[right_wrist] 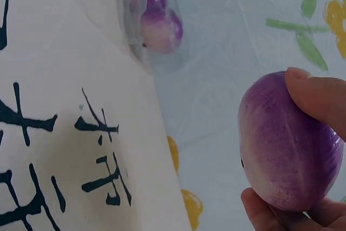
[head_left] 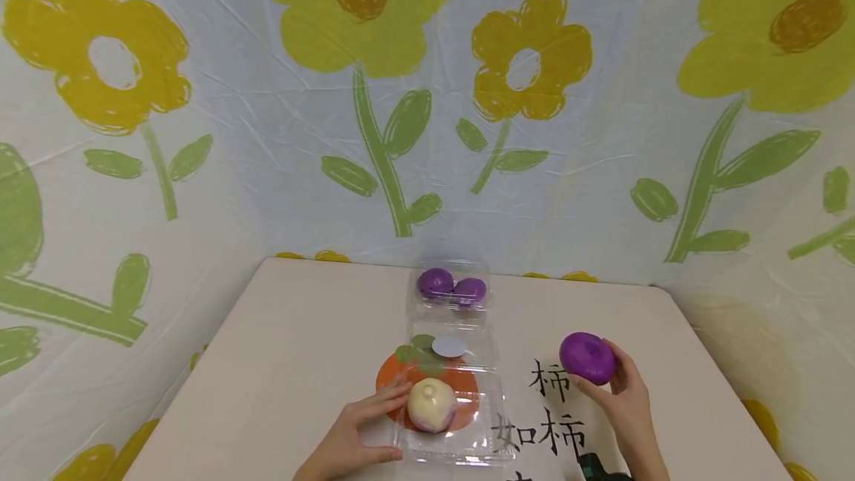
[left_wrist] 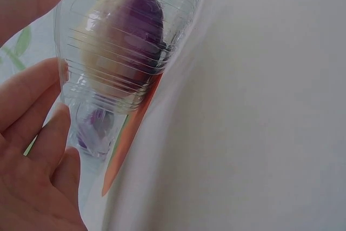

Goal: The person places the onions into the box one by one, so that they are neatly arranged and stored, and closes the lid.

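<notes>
My right hand (head_left: 631, 392) grips a purple turnip (head_left: 586, 358) above the right side of the table, thumb and fingers round it. In the right wrist view the turnip's side (right_wrist: 286, 144) fades from purple to white. My left hand (head_left: 361, 425) touches the left wall of a clear plastic box (head_left: 481, 447), its fingers fairly straight and the thumb by the near corner. Inside that box lies another turnip (head_left: 432, 407), pale end up and purple below. The left wrist view shows the fingers (left_wrist: 48, 79) against the ribbed wall.
Farther back, a clear plastic container (head_left: 484, 273) holds two purple turnips. Under the clear plastic, an orange persimmon picture (head_left: 387, 381) with green leaves shows on the table (head_left: 320, 332). Black characters (head_left: 561, 433) are printed to its right. A flowered cloth (head_left: 267, 191) surrounds the table.
</notes>
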The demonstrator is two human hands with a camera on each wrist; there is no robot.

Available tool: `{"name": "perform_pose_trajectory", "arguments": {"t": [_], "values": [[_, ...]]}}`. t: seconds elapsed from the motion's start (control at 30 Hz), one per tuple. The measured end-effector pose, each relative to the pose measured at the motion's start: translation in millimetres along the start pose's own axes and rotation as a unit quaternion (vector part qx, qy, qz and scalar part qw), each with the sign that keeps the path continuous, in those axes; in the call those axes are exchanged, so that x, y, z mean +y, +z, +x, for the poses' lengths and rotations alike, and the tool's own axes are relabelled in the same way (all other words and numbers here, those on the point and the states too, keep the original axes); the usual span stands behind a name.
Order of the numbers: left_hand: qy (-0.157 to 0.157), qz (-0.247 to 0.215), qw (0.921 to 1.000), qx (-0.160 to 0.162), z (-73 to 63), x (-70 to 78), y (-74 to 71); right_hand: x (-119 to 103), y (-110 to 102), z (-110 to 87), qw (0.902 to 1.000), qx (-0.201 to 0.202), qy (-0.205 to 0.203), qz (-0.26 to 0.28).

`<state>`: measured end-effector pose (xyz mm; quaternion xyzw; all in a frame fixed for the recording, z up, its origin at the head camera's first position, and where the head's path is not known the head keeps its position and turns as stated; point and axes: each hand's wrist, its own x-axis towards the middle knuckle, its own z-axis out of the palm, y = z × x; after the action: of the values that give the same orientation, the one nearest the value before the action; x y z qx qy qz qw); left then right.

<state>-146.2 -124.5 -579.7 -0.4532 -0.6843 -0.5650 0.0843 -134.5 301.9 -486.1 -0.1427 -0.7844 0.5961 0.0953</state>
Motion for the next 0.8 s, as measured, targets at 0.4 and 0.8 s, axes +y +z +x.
{"name": "perform_pose_trajectory", "arguments": {"t": [0.4,0.8], "values": [[-0.001,0.000,1.0000,-0.002,-0.9,-3.1,0.9,-25,20,-23.1,0.9951,-0.065,-0.072,-0.017],[-0.009,0.000,1.0000,0.001,-2.9,-2.8,0.3,-36,48,-46.5,0.9858,-0.130,-0.106,0.003]]}}
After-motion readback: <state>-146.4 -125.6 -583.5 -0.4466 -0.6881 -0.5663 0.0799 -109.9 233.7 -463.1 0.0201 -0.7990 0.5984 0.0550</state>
